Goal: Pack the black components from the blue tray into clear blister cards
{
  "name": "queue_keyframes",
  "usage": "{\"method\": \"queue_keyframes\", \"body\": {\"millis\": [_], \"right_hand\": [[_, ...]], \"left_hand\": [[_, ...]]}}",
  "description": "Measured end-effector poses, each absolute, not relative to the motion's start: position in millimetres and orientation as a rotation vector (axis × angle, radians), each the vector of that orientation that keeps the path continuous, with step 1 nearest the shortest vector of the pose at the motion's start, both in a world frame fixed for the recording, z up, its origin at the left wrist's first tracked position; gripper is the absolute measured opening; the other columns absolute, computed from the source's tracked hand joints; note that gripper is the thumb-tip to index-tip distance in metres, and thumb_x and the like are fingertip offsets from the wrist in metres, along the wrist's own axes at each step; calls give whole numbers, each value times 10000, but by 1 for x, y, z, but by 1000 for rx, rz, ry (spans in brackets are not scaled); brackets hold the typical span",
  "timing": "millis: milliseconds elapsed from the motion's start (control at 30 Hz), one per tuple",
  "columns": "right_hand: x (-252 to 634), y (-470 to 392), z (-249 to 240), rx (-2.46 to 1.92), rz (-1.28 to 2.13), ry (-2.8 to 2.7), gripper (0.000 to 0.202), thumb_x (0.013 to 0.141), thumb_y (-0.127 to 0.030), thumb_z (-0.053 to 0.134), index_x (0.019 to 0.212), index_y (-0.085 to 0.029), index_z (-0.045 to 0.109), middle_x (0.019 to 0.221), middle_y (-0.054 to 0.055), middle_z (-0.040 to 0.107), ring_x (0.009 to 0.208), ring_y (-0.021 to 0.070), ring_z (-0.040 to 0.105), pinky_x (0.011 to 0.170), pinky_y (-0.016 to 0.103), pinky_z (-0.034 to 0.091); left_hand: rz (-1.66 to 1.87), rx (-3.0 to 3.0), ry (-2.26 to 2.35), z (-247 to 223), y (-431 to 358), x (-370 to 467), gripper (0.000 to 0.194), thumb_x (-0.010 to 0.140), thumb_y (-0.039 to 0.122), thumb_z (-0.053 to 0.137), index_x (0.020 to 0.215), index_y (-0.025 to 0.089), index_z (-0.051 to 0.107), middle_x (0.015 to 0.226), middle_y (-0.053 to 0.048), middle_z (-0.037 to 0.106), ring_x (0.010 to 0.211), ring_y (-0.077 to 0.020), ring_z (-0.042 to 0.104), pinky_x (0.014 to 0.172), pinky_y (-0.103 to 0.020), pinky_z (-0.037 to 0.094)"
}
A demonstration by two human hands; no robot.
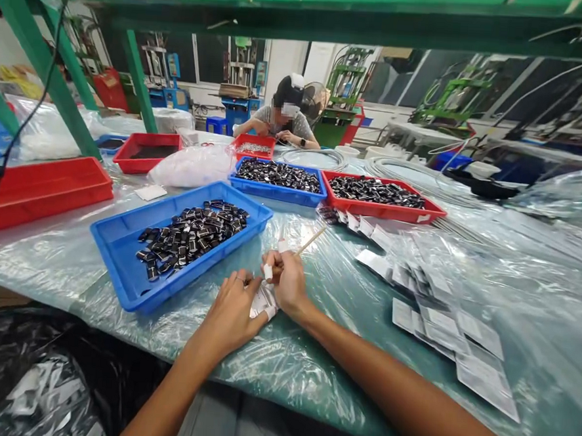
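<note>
My right hand (290,280) is closed round a thin wooden stick (312,240), whose free end points up and to the right. White tape covers some of its fingertips. Close beside it, my left hand (230,313) holds a small whitish packet (263,299) down on the table between thumb and fingers; the thumb tip is taped too. Part of the packet is hidden by the hands. Just left of them, a blue tray (178,293) carries a heap of small black pieces (196,235). Several flat whitish packets (442,329) lie in overlapping rows at the right.
Behind stand another blue tray (277,192) and a red tray (385,210), both full of black pieces. A long red tray (41,193) is at the left. Across the table sits a co-worker (301,123). A green shelf beam (303,11) crosses overhead. Plastic sheeting covers the table.
</note>
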State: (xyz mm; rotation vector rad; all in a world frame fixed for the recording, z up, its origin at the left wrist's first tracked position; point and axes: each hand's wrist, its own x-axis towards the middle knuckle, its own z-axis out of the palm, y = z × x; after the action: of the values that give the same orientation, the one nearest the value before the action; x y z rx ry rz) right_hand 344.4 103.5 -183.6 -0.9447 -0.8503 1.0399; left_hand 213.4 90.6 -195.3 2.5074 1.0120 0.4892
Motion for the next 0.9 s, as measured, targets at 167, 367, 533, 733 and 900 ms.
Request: {"method": "queue_keyframes", "body": {"millis": [167,367,533,733,900], "right_hand": [[341,99,-192,-946,1092,-925,556,844,-528,522,424,-194,377,394,-48,294,378,79,260,417,251,169],[362,66,-165,-997,1399,-1078,611,880,-552,509,405,-181,417,385,-44,289,375,78,274,419,243,199],[354,84,-151,-815,1355,-874,576,875,-502,519,421,-182,369,419,-68,227,368,55,169,408,229,154],[330,100,-173,-870,1215,-816,520,833,-496,540,451,-189,370,426,-65,261,365,58,194,399,224,123],[316,108,-185,-927,1071,-829,496,819,-489,532,449,-196,380,407,-56,301,355,66,235,387,231,139]], "left_hand": [[477,2572,1080,-201,92,214,445,836,346,589,1236,166,515,1119,-127,475,1044,-314,462,919,-471,407],[471,2591,1074,-202,89,215,429,851,399,598,1226,206,522,1101,-106,478,1056,-309,472,917,-463,403],[533,2590,1095,-195,87,205,671,784,573,623,1299,171,468,1168,-138,487,1084,-339,453,911,-489,393],[459,2537,1160,-194,84,192,419,835,437,591,1191,220,566,1063,-97,517,999,-304,507,852,-455,402],[488,2471,1165,-195,86,194,408,815,455,617,1153,227,596,1049,-87,528,1012,-301,514,885,-466,393]]}}
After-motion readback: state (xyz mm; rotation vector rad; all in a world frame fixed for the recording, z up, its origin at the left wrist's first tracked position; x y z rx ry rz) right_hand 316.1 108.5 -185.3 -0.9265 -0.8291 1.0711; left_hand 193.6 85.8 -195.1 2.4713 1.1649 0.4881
